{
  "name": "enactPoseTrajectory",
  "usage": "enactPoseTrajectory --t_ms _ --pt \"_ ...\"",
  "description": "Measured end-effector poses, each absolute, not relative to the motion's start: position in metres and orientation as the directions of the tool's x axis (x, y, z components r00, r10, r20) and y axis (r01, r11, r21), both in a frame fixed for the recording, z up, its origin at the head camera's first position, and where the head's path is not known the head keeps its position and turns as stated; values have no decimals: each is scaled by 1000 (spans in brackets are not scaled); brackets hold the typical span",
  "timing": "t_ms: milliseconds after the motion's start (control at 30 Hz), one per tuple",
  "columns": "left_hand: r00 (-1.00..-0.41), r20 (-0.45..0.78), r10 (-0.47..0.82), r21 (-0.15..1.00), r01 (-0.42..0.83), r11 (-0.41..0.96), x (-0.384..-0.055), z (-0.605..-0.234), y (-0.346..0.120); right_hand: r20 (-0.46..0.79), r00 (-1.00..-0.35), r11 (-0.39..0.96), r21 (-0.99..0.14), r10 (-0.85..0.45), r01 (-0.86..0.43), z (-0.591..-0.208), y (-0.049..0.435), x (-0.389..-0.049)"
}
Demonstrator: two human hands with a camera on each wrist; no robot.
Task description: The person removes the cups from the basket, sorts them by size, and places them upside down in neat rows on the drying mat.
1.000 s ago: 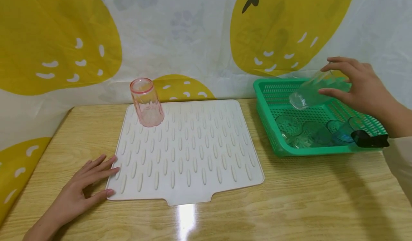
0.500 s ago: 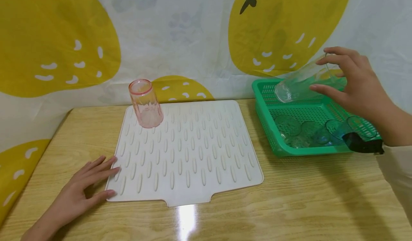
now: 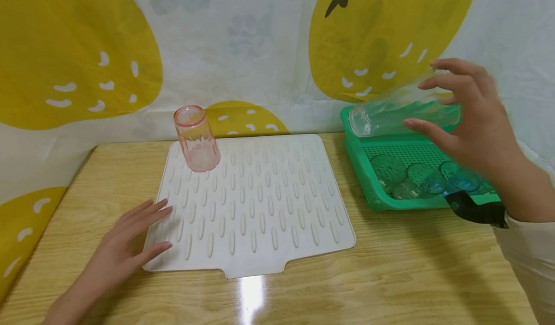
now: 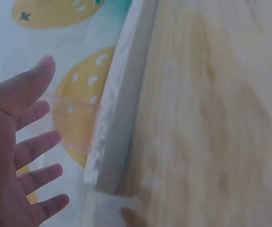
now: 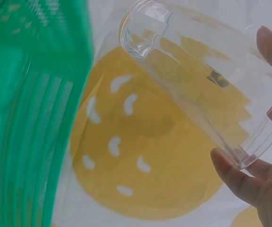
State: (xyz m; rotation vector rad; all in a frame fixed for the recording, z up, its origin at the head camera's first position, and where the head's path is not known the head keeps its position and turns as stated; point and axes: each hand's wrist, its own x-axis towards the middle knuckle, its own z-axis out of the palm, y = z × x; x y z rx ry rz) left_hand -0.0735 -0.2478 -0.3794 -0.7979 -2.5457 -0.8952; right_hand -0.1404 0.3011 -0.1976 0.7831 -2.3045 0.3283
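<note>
- My right hand (image 3: 470, 108) grips a clear glass (image 3: 386, 115) near one end, thumb and fingers partly curled around it.
- That glass hangs over the back-left corner of the green basket (image 3: 381, 201), long axis running leftward and slightly down, its free end towards the white mat (image 3: 256, 264).
- My left hand (image 3: 119, 248), well apart, spreads near the mat's front-left corner, holding nothing; I can't tell whether it touches.
- A pink glass (image 3: 199, 146) stands near the mat's back-left corner.
</note>
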Motion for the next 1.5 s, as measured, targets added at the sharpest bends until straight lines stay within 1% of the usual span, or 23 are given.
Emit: enactPoseTrajectory --t_ms 100,167,267,400,500,600,700,833,933,1100,1333,1500 --pt "-765 497 410 465 634 618 -75 -372 -239 690 -575 762 -52 -440 -645 -201 288 -136" --pt "-759 503 413 475 643 601 -76 -367 -233 706 -568 745 -86 -422 -661 -205 278 -134" --pt "-724 552 414 481 682 551 -79 -359 -223 725 -561 722 -130 -399 -680 -212 263 -131" --pt "-669 617 415 487 738 467 -85 -348 -204 732 -574 685 -204 -367 -699 -225 245 -126" --pt "-652 629 424 500 756 422 -90 -344 -190 735 -573 653 -238 -362 -718 -234 233 -123" --pt "-650 624 433 514 759 400 -96 -342 -179 735 -570 629 -257 -366 -734 -242 223 -121" --pt "-663 607 438 534 749 393 -101 -340 -170 732 -579 592 -301 -359 -748 -249 212 -118" --pt "-686 576 445 569 727 385 -106 -337 -158 737 -573 523 -349 -359 -777 -260 199 -115" --pt "-692 565 449 579 720 381 -108 -333 -150 746 -553 485 -353 -370 -800 -268 189 -113" --pt "-682 585 438 586 729 354 -110 -332 -139 757 -540 445 -367 -368 -817 -280 175 -109" --pt "-680 584 443 614 727 307 -112 -335 -129 758 -560 370 -440 -335 -818 -289 163 -102" --pt "-676 578 456 631 725 275 -113 -337 -124 738 -593 333 -498 -322 -801 -296 157 -96"
